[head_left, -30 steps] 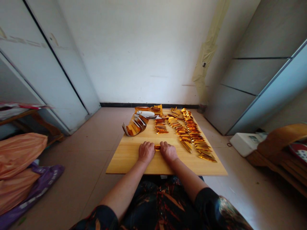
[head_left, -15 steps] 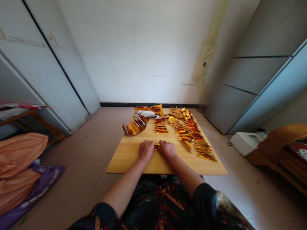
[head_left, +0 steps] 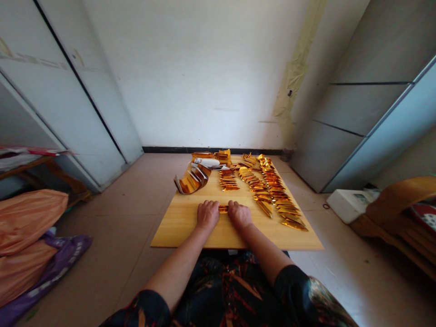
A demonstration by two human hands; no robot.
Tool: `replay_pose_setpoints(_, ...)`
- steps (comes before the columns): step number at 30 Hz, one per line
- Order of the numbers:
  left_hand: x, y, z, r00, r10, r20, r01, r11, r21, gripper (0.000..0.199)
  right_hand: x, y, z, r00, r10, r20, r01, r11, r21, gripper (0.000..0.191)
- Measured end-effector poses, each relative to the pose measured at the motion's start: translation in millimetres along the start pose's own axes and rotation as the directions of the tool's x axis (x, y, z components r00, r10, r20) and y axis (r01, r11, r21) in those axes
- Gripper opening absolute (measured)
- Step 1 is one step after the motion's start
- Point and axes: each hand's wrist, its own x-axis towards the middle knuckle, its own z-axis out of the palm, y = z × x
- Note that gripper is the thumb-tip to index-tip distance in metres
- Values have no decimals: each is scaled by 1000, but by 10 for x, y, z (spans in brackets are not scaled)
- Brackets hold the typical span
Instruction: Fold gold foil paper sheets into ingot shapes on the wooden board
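Observation:
My left hand (head_left: 208, 215) and my right hand (head_left: 240, 215) rest side by side near the front of the wooden board (head_left: 177, 227). Between them shows a short strip of gold foil paper (head_left: 223, 209), its ends hidden under my curled fingers. Both hands are closed on it. Beyond them lies a short row of folded gold foil pieces (head_left: 229, 180). To the right, longer rows of folded gold foil pieces (head_left: 277, 188) overlap one another. At the back left, a curled stack of gold foil sheets (head_left: 190, 180) stands near a white object (head_left: 206, 161) whose kind I cannot make out.
Orange and purple bags (head_left: 30, 245) lie on the floor at left, below a wooden shelf (head_left: 44, 165). A white box (head_left: 350, 203) and wooden furniture (head_left: 398, 213) stand at right. Grey cabinets (head_left: 354, 109) and a wall (head_left: 204, 91) enclose the area.
My right hand has shifted slightly right, and its fingers are more curled. More of the gold foil strip now shows between my hands. The rows on the board have not moved.

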Motion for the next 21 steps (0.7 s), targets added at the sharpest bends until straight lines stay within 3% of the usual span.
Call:
replay_pose_setpoints(8,-61,-58,-28,999,39,-18,-42,982,-182,13,-46,86,-128,998,70,10,-70,997,27,20)
replay_pose_setpoints(21,-63,-137,28,996,12,-89,-37,958,-285,5,-168,262,-171,999,-36,-32,42,982,183,22)
